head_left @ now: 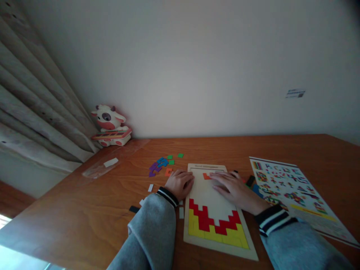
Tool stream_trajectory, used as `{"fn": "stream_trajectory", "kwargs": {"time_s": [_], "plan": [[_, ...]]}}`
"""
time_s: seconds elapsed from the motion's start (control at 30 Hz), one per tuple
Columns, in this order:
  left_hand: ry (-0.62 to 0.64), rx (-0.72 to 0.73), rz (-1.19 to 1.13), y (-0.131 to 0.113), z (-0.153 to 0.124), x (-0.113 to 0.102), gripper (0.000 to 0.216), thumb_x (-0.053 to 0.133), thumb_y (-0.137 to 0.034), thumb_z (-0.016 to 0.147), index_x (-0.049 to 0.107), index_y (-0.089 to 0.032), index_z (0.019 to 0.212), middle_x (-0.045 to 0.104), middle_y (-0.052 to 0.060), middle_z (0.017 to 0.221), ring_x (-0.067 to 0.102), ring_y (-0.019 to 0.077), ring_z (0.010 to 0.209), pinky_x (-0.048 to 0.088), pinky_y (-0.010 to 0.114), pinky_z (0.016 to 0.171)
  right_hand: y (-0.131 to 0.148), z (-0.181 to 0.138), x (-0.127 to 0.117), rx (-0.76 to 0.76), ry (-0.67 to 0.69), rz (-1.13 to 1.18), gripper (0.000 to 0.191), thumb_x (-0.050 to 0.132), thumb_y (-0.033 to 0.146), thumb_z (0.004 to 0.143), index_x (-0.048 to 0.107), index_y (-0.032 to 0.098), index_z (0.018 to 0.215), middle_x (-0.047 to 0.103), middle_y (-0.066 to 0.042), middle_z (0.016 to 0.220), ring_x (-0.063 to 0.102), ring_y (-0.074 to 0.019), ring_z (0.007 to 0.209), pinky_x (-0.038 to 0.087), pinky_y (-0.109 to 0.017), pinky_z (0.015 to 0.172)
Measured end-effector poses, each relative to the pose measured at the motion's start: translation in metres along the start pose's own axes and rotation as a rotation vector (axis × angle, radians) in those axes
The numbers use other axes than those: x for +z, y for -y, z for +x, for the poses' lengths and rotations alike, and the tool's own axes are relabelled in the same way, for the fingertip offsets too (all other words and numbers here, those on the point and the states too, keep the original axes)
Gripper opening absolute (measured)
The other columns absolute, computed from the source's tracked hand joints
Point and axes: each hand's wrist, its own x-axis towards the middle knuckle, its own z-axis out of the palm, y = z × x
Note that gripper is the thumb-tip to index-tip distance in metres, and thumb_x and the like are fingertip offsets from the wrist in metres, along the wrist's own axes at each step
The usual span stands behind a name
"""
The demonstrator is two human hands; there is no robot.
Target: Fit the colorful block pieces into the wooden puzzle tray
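Observation:
A pale wooden puzzle board (194, 232) lies on the table in front of me, its near rows filled with yellow (213, 237) and red pieces (206, 219). My left hand (180, 183) rests curled on the board's left edge, fingers loosely bent, nothing visible in it. My right hand (232, 185) lies flat on the board's upper part, fingers stretched toward an orange piece (206, 176) at the top, touching or almost touching it. Loose purple, blue, green and orange pieces (161, 165) lie left of the board.
A printed pattern sheet (292, 193) lies to the right of the board. A clear plastic bag (112, 163) and a toy cow (111, 125) sit at the far left by the curtain. Small white and black pieces (181, 213) lie near my left sleeve. Dark pieces (250, 181) lie beside my right hand.

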Motion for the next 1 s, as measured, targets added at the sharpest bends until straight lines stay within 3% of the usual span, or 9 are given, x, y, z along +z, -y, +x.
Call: {"fn": "stream_trajectory", "kwargs": {"time_s": [0.1, 0.23, 0.47, 0.63, 0.87, 1.0], "plan": [[-0.014, -0.002, 0.0, 0.0, 0.001, -0.001, 0.02, 0.052, -0.024, 0.091, 0.07, -0.019, 0.099, 0.073, 0.007, 0.099, 0.063, 0.0232, 0.096, 0.049, 0.038, 0.087, -0.001, 0.0, 0.0, 0.02, -0.032, 0.043, 0.029, 0.055, 0.038, 0.091, 0.067, 0.025, 0.114, 0.068, -0.008, 0.121, 0.061, -0.0264, 0.112, 0.041, -0.05, 0.1], [-0.028, -0.01, 0.003, -0.001, 0.002, -0.005, 0.021, 0.049, -0.025, 0.092, 0.069, -0.018, 0.09, 0.072, 0.007, 0.082, 0.064, 0.0212, 0.08, 0.049, 0.037, 0.079, -0.001, 0.0, 0.001, 0.024, -0.048, 0.092, 0.03, 0.056, 0.036, 0.091, 0.066, 0.023, 0.117, 0.066, -0.008, 0.126, 0.059, -0.0246, 0.116, 0.043, -0.045, 0.101], [-0.05, -0.027, -0.016, 0.002, 0.001, -0.002, 0.022, 0.053, -0.023, 0.088, 0.067, -0.018, 0.104, 0.069, 0.01, 0.11, 0.063, 0.0242, 0.1, 0.048, 0.041, 0.09, 0.001, 0.001, 0.003, 0.068, -0.064, 0.181, 0.023, 0.062, 0.031, 0.087, 0.067, 0.024, 0.108, 0.073, -0.006, 0.108, 0.066, -0.0234, 0.101, 0.046, -0.044, 0.096], [-0.033, -0.04, -0.031, 0.005, 0.0, 0.001, 0.021, 0.054, -0.021, 0.086, 0.066, -0.018, 0.103, 0.069, 0.009, 0.11, 0.065, 0.0239, 0.1, 0.05, 0.04, 0.09, 0.0, 0.001, 0.005, 0.099, -0.066, 0.25, 0.026, 0.066, 0.029, 0.083, 0.065, 0.021, 0.108, 0.071, -0.008, 0.111, 0.064, -0.0225, 0.104, 0.048, -0.042, 0.095], [-0.021, -0.038, -0.039, 0.004, 0.0, 0.001, 0.025, 0.055, -0.016, 0.081, 0.066, -0.018, 0.103, 0.069, 0.008, 0.108, 0.065, 0.0234, 0.098, 0.051, 0.039, 0.09, 0.011, 0.002, -0.001, 0.053, -0.03, 0.298, 0.014, 0.057, 0.026, 0.088, 0.069, 0.025, 0.095, 0.072, -0.003, 0.101, 0.066, -0.0178, 0.095, 0.052, -0.032, 0.087], [-0.012, -0.044, -0.037, 0.002, 0.0, -0.002, 0.026, 0.055, -0.015, 0.081, 0.066, -0.019, 0.105, 0.069, 0.008, 0.107, 0.064, 0.0232, 0.097, 0.051, 0.038, 0.089, 0.002, 0.0, -0.005, 0.167, -0.148, 0.228, 0.027, 0.048, 0.032, 0.093, 0.062, 0.023, 0.114, 0.072, -0.006, 0.106, 0.067, -0.019, 0.092, 0.053, -0.033, 0.083]]}}
